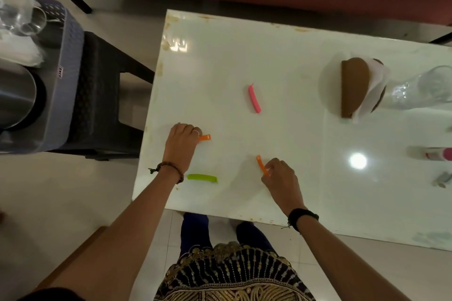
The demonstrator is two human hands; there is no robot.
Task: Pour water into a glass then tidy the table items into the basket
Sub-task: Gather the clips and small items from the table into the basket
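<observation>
Two hands work at the near edge of the white tabletop (244,61), and the green clip (202,178) lying closest to that edge serves as the landmark. Just left of the green clip, the left wrist with its beaded bracelet crosses the tabletop edge. Beyond the green clip, the left hand (181,144) lies palm down with its fingers curled over one end of an orange clip (204,138); this grip is closed on it, only the far tip of the clip showing. Right of the green clip, the right hand (281,179) pinches a second orange clip (262,165) between thumb and fingertips, a narrow grip on its near end, the free end pointing away and to the left. Farther beyond the green clip and to the right, a pink clip (254,98) lies alone on the tabletop. Far right of the green clip stand a brown napkin holder (353,87) with white paper and a clear glass jug (420,89) on its side. Far left of the green clip, off the tabletop, the grey basket (71,56) sits on a dark stool (102,95), holding a steel vessel (14,95) and glasses (27,19).
</observation>
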